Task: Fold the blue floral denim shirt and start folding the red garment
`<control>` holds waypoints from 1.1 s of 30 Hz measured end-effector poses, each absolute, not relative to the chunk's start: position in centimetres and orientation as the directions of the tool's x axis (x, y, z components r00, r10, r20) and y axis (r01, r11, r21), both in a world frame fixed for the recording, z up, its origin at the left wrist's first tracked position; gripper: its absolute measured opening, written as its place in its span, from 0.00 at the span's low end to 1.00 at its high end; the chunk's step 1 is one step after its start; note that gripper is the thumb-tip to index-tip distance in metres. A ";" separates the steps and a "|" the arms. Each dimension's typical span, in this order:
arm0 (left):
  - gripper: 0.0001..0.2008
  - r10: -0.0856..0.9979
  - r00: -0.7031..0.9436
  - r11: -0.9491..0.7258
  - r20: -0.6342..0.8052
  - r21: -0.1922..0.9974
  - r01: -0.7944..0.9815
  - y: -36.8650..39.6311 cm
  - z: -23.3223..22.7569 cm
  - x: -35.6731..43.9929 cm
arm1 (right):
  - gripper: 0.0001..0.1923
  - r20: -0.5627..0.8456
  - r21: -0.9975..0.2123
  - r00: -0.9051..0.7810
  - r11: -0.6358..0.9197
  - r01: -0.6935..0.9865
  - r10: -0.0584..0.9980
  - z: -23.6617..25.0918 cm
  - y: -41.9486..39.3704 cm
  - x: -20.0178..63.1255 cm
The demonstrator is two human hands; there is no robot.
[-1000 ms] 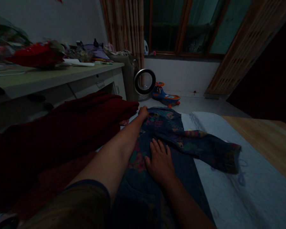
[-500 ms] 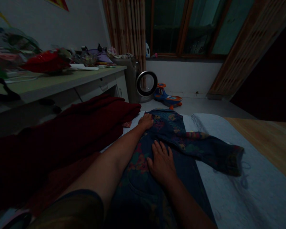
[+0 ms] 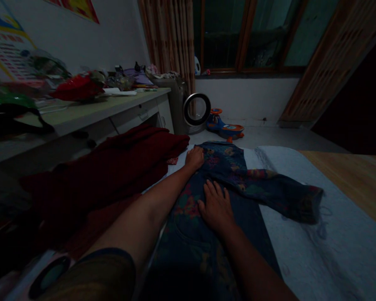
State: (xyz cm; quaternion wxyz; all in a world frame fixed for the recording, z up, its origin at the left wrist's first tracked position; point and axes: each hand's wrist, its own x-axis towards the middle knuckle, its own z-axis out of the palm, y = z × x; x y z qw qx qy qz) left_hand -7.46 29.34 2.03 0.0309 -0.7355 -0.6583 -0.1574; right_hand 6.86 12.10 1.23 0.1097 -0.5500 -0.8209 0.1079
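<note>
A dark blue floral long-sleeved garment (image 3: pixel 188 225) lies spread on a pale sheet (image 3: pixel 301 255), its collar end facing away from me. One sleeve stretches out to the right, and a curved pocket seam shows on the near part. My left hand (image 3: pixel 194 158) is at the garment's far left edge near the shoulder, its fingers curled down over the cloth; the fingertips are hidden. On the middle of the garment, just below the sleeve, my right hand (image 3: pixel 217 209) rests flat with fingers spread.
Dark red cloth (image 3: pixel 122 163) is heaped to the left. Beyond it stands a desk (image 3: pixel 109 103) piled with bags and small things. A washing machine with its round door (image 3: pixel 196 109) open and a blue and orange ride-on toy (image 3: pixel 227 127) are by the window wall. Bare wood (image 3: pixel 347 169) borders the sheet.
The view has turned slightly left, so everything sits a little further right. Both hands stay at about the same places on the garment.
</note>
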 end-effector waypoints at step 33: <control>0.22 0.974 0.029 -0.075 0.226 0.198 0.977 29.4 0.0 -8.7 | 0.32 0.046 -0.299 -0.371 0.367 0.881 0.927 1.5 12.0 6.9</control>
